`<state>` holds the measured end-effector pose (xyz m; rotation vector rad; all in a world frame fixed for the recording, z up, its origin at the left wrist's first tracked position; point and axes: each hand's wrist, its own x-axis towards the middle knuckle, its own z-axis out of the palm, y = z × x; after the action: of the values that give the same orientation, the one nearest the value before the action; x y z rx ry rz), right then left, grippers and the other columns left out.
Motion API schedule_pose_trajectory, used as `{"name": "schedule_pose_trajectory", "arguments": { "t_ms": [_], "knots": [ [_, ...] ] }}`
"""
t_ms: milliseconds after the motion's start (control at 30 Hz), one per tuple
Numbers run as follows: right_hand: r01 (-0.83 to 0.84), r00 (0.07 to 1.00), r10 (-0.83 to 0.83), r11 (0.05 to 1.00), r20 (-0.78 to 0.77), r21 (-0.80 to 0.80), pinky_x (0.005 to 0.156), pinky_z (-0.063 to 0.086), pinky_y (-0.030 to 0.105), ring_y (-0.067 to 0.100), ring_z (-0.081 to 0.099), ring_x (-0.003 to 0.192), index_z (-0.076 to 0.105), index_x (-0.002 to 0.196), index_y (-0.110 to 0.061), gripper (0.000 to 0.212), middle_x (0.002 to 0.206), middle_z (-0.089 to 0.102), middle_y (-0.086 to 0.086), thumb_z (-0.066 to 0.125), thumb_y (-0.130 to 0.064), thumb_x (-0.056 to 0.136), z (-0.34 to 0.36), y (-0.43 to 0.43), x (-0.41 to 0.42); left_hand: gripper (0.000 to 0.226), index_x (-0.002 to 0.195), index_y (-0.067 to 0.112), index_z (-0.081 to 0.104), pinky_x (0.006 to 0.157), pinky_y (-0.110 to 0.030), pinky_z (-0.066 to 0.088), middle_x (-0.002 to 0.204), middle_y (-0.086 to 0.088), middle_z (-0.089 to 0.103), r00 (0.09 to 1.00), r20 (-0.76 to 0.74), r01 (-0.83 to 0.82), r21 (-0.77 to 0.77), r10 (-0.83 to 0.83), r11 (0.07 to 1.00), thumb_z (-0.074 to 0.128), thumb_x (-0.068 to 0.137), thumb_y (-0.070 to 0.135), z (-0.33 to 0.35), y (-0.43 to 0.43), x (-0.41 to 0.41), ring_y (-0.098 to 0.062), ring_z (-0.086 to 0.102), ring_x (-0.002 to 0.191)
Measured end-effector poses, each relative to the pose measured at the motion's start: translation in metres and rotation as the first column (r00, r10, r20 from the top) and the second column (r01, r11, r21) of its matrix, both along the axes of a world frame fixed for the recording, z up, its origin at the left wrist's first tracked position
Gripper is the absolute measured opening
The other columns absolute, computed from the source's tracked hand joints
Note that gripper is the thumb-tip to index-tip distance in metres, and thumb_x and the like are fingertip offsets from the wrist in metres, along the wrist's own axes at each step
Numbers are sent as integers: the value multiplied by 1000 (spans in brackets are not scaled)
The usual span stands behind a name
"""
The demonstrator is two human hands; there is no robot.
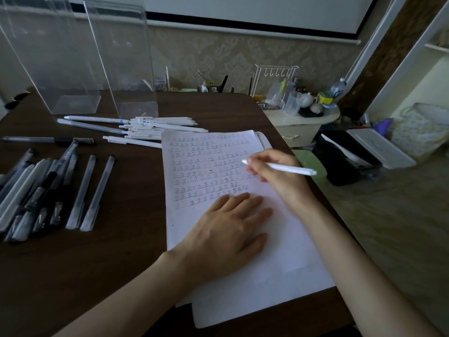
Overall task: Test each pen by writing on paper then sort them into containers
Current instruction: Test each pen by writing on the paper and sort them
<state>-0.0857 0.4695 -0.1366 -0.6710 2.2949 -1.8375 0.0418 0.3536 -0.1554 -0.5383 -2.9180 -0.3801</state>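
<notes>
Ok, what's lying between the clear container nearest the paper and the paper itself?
A loose pile of white pens lies between the clear container and the paper, the nearest ones reaching the sheet's top left edge, as the head view shows.

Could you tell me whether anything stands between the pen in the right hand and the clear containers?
Only low things: a heap of white pens lies on the table before the nearer container, between it and the paper. Lifted over them, the pen should have a free way.
</notes>
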Motion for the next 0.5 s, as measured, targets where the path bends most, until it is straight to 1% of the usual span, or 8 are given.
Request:
{"name": "schedule_pose_trajectory", "arguments": {
  "t_ms": [33,100,167,267,300,367,433,500],
  "knots": [
    [7,999,-7,1000,-33,19,56,40,16,5,54,57,58,68,-15,19,58,60,-9,70,-16,83,-2,-1,0,55,138,23,45,108,-36,22,144,-3,43,1000,-9,-3,-5,3,1000,27,93,48,0,1,0,-23,37,133],
    [38,996,-33,998,-77,59,51,35,21,11,43,52,46,63,-7,33,53,49,2,74,-16,80,-4,-2,0,52,133,22,51,105,-39,32,138,-4,49,999,-40,-6,-6,6,1000,31,92,46,-1,0,0,-24,44,128],
    [84,991,-74,993,-108,86,48,33,23,13,40,48,40,61,-3,35,52,41,11,69,-7,81,-5,-2,-1,51,132,21,52,103,-40,34,137,-4,51,999,-48,-8,-1,8,1000,33,91,46,-2,0,-1,-24,46,127],
    [168,981,-164,985,-100,30,41,28,13,2,31,39,30,54,-12,39,44,29,-4,55,8,76,-5,1,-3,53,134,22,50,106,-39,29,140,-5,48,1000,-30,-9,25,10,1000,31,92,47,-3,0,-1,-24,42,130],
    [172,980,-168,985,-103,26,40,27,12,2,31,37,29,54,-14,39,45,28,-4,53,8,75,-4,2,-4,53,134,22,50,106,-39,28,140,-5,47,1000,-27,-9,27,10,1000,31,92,47,-3,0,-1,-24,42,130],
    [157,982,-148,985,-118,73,42,28,16,1,35,37,29,55,-13,36,48,29,3,55,3,76,-4,1,-3,52,133,21,52,105,-39,30,139,-5,49,999,-41,-14,15,15,1000,32,91,46,-4,1,-1,-24,44,129],
    [125,986,-108,983,-130,133,46,33,22,1,43,38,33,58,-8,34,50,35,10,57,3,80,-6,0,-1,52,131,21,54,104,-40,33,136,-5,52,998,-55,-18,7,19,1000,33,91,46,-5,0,-1,-25,46,127],
    [100,985,-73,981,-156,168,47,36,20,1,46,39,36,61,0,30,51,38,14,57,3,82,-6,-1,0,52,130,21,54,103,-40,35,136,-5,52,998,-66,-18,9,19,1000,33,90,46,-6,1,-2,-25,47,126]
  ]
}}
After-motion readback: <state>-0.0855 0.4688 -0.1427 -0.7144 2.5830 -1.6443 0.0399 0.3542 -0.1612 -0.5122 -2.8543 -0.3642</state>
